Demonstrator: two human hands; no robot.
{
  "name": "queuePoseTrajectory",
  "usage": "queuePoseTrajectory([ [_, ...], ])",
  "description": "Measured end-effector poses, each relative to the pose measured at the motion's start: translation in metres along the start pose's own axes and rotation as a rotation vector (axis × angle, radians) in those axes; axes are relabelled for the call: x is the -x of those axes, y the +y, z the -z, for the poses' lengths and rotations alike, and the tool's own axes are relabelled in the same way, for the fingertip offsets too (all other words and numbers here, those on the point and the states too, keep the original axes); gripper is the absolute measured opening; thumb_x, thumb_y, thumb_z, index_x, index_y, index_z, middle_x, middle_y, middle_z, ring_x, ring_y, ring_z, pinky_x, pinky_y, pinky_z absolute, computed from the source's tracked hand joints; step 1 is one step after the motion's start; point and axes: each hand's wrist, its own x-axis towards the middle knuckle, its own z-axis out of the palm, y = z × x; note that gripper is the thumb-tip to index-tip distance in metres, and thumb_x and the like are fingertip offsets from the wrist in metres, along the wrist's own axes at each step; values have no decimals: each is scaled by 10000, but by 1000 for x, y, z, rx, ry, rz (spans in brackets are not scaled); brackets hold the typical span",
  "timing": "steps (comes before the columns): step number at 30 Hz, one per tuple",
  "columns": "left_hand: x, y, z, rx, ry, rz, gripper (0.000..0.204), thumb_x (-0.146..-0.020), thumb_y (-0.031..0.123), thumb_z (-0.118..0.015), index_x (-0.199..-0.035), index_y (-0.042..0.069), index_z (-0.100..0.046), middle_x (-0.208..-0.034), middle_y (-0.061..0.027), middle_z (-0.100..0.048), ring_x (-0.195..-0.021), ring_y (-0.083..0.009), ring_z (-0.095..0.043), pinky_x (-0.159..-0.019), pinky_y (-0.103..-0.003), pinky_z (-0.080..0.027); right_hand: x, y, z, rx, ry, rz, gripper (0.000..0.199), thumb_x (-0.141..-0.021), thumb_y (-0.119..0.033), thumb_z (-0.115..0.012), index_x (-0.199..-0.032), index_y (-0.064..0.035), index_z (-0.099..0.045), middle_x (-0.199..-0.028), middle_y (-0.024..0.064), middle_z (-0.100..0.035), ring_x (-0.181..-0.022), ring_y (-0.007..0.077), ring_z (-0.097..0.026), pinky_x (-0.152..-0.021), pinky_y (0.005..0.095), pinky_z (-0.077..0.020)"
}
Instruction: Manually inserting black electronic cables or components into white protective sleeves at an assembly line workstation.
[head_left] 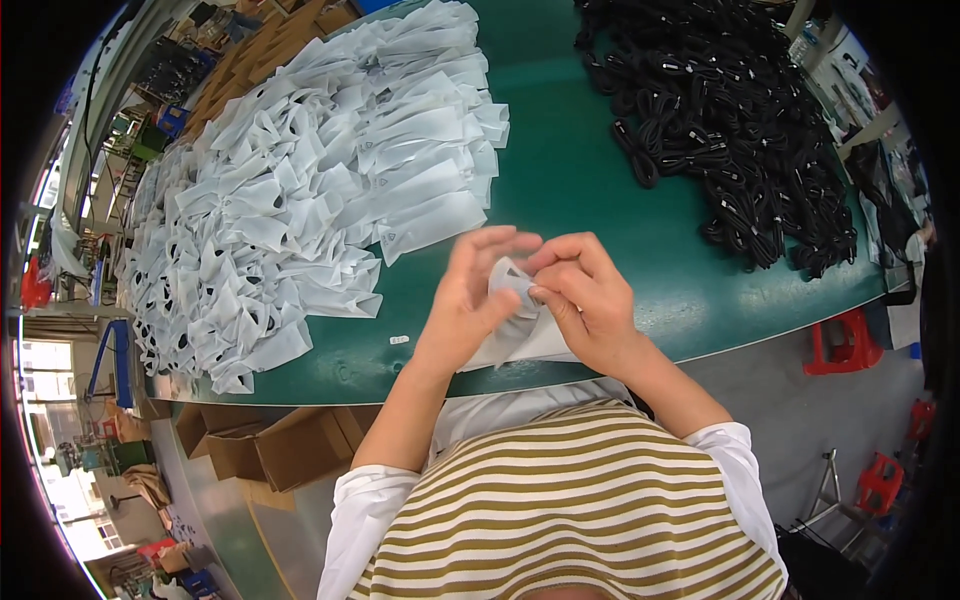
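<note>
A frosted white plastic bag point(545, 340) is between my hands, just above the table's near edge. Its upper end curls up into a loop-like opening. My right hand point(595, 300) is closed, pinching the bag's upper edge between thumb and fingers. On the other side, my left hand point(462, 305) curves around the bag with its thumb against it. The left fingers are smeared by motion and partly behind the bag, so their grip cannot be made out.
A broad heap of frosted white bags point(270, 210) covers the table's left side. Many coiled black cables point(720, 120) lie at the right on the green tabletop point(545, 130). A small white label point(399, 340) is near the front edge. Cardboard boxes point(300, 445) stand below; a red stool point(845, 345) is at the right.
</note>
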Motion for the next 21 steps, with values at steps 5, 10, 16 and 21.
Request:
queuePoseTrajectory([
  [5, 15, -1, 13, -268, -145, 140, 569, -835, 208, -780, -1313, 38, -521, -1214, -64, -607, -1105, -168, -578, -963, -337, -462, -31, -8, 13, 235, -38, 419, 89, -786, -13, -728, -823, -17, -648, -956, 127, -621, -870, 251, -608, -670, 326, -499],
  [10, 17, 13, 28, -554, -141, 120, 631, -790, 221, -823, -1321, 43, -533, -1110, -85, -657, -1032, -180, -621, -925, -334, -483, -48, -12, 31, 131, -148, 283, 82, -792, -23, -714, -837, -23, -646, -965, 124, -620, -860, 259, -605, -668, 327, -499],
  [16, -6, 10, 84, -1299, 96, -172, 557, -787, 162, -799, -1273, 32, -562, -1057, -152, -661, -940, -301, -643, -851, -386, -513, -49, 84, 60, 805, 98, -130, 221, -877, -134, -691, -1051, -14, -629, -960, 164, -607, -763, 297, -631, -658, 364, -512],
  [21, -15, 7, 62, -1611, 85, -563, 486, -777, 131, -792, -1214, 47, -598, -1032, -155, -639, -949, -345, -608, -815, -400, -519, -19, 145, 76, 1224, -90, -220, 271, -873, -187, -701, -1062, -9, -624, -968, 172, -605, -726, 295, -637, -646, 382, -518],
])
